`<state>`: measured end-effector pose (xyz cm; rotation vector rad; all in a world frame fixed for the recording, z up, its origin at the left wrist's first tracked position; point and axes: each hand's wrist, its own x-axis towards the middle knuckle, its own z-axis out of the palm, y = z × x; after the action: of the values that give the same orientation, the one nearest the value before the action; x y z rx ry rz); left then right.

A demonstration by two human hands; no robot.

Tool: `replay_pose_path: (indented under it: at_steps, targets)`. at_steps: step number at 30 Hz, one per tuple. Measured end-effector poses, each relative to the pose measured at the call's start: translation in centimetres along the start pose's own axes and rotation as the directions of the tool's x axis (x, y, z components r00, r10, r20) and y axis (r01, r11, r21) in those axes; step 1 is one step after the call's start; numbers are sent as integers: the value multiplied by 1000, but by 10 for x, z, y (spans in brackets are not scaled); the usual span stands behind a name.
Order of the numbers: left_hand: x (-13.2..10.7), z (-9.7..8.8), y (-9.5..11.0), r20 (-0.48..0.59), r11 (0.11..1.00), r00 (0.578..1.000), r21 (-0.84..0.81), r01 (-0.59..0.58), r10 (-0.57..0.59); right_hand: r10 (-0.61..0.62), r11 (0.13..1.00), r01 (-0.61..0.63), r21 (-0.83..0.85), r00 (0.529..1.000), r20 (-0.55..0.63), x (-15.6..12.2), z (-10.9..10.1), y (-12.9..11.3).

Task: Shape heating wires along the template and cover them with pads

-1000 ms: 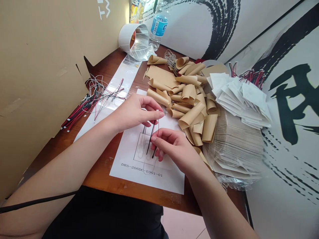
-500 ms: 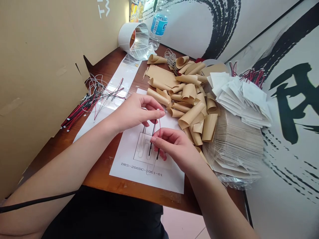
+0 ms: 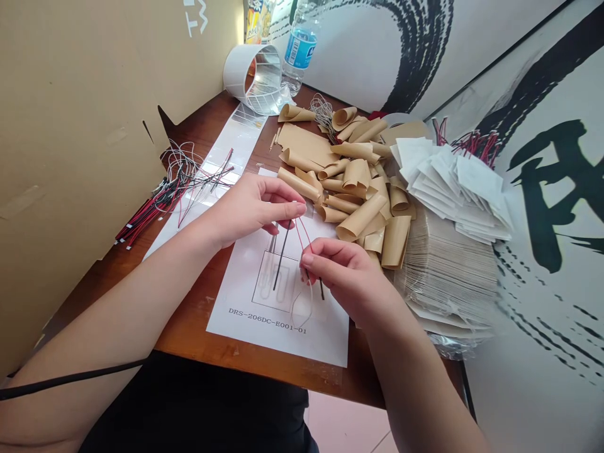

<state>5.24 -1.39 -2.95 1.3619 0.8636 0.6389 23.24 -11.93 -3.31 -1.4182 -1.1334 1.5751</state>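
Observation:
Between thumb and fingertips, my left hand [image 3: 268, 207] pinches the upper end of a wire harness [image 3: 282, 255] with black and red leads. The leads hang down over a printed sheet [image 3: 236, 299] marked "DRS-206DC-E001-01". Lower and to the right, my right hand [image 3: 337, 264] is closed on the red leads of the same harness. A thin pale wire loops down below my right fingers. The black lead hangs free to the left, and dark sleeved ends show near both hands. The exact grip points are partly hidden by the fingers.
Rolled brown paper pieces [image 3: 361, 207] lie behind my right hand, beside a tall stack of sheets [image 3: 448, 270] topped with white packets [image 3: 457, 182]. Left lies a bundle of wires [image 3: 158, 204]. A label roll [image 3: 236, 72] and a bottle [image 3: 301, 50] stand at the back.
My right hand has shifted to the right, drawing the red leads away from the black one. The left hand has moved slightly left, still pinching the upper end.

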Motion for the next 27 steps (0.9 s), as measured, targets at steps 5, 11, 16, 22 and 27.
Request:
replay_pose_path:
  at_steps: [5,11,16,22,27]
  targets:
    - [1,-1,-1,-36,992,999,-125,6,-11,-32,998,31,49,999,17,-2,-8,-2]
    - [1,-2,0,-117,964,992,-266,4,-37,-24,965,17,263,999,24,-5,-13,-13]
    - [2,-1,0,-142,975,989,-223,11,-44,3,989,19,144,989,-148,-4,-20,-14]
    - [7,1,-6,-217,1000,976,3,21,-20,-133,941,-1,-340,919,-370,2,-22,-1]
    - [9,2,-10,-207,1000,978,-1,7,-7,-390,770,49,-636,825,-409,4,-19,1]
